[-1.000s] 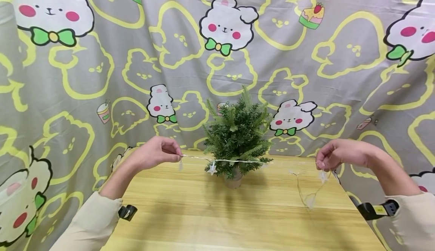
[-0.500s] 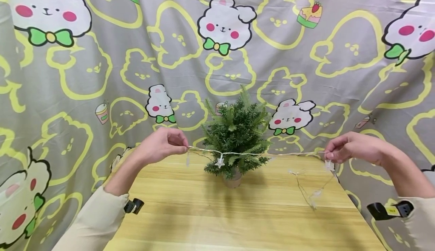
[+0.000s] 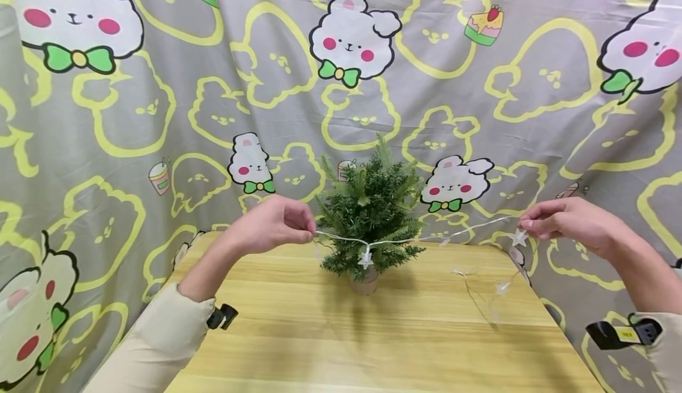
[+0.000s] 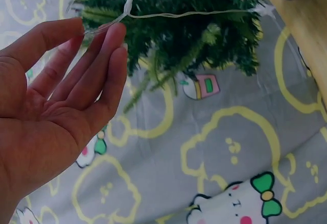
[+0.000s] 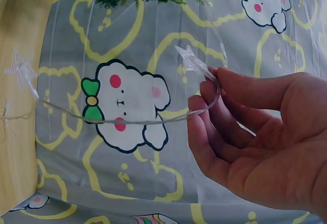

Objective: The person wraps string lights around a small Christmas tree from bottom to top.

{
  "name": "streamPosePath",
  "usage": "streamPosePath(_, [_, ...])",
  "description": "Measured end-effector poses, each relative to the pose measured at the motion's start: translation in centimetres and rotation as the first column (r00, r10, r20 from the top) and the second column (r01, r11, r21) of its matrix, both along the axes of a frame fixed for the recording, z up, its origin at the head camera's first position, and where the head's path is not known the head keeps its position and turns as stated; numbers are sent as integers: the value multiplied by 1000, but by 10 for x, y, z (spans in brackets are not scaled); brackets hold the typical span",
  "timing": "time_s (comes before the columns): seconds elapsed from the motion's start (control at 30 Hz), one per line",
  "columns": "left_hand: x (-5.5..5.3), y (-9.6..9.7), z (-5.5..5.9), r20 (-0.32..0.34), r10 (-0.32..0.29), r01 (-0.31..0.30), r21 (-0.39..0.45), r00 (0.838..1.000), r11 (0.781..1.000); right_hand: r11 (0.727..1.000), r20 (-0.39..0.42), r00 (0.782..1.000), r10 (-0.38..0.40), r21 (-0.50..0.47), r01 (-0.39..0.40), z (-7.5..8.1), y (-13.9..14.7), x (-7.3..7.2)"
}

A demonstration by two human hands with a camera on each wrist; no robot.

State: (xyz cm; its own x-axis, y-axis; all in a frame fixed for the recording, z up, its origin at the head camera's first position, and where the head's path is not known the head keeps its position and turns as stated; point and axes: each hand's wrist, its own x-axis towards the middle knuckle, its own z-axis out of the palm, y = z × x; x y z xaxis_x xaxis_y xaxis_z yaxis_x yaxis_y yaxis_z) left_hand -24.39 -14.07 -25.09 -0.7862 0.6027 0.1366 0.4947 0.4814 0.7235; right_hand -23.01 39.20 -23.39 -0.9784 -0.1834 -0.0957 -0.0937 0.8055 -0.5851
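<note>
A clear star string light [image 3: 394, 241] runs between my two hands, sagging a little in front of a small green Christmas tree [image 3: 373, 209]. My left hand [image 3: 274, 224] pinches its wire between thumb and fingertips at the tree's left side. On the right, my right hand [image 3: 570, 221] pinches the wire beside a clear star [image 3: 520, 238]. Another star [image 3: 365, 258] hangs from the middle of the span, overlapping the lower branches. Past the right hand the string drops to the table; in the right wrist view a further star [image 5: 21, 70] shows on that length.
The tree stands in a small brownish pot [image 3: 364, 285] near the back of a wooden table [image 3: 319, 334]. Loose string with clear pieces [image 3: 502, 288] trails over the table's right side. A grey cartoon-print curtain [image 3: 298, 115] hangs behind and around.
Both hands have risen and shifted right, the left one now close to the tree. The string has risen with them, its middle star moving right across the branches.
</note>
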Motion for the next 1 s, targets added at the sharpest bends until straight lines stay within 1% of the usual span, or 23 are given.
streamPosePath(0.1, [4,9,1,6,-49,50,-11,999,999,999,-20,999,-32,-4,32,0,1,0])
streamPosePath(0.23, [9,23,-1,12,-108,108,-44,994,993,998,-40,998,-56,-32,55,0,4,0])
streamPosePath(0.37, [13,35,-5,-22,-134,132,-83,991,988,995,-63,994,-89,-54,86,1,3,0])
streamPosePath(0.47, [15,43,-6,-39,-141,137,-95,989,986,993,-76,991,-112,-56,108,4,1,1])
streamPosePath(0.57, [16,53,-8,-39,-137,132,-101,990,986,989,-85,987,-137,-71,131,6,0,2])
streamPosePath(0.8, [11,78,-19,-40,-126,121,-106,991,987,980,-115,978,-174,-120,160,8,-2,1])
streamPosePath(0.93, [8,92,-19,-77,-112,101,-133,991,986,972,-124,973,-194,-159,174,12,-2,0])
streamPosePath(1.0, [6,99,-19,-113,-107,89,-153,988,984,968,-123,970,-207,-170,185,15,-2,0])
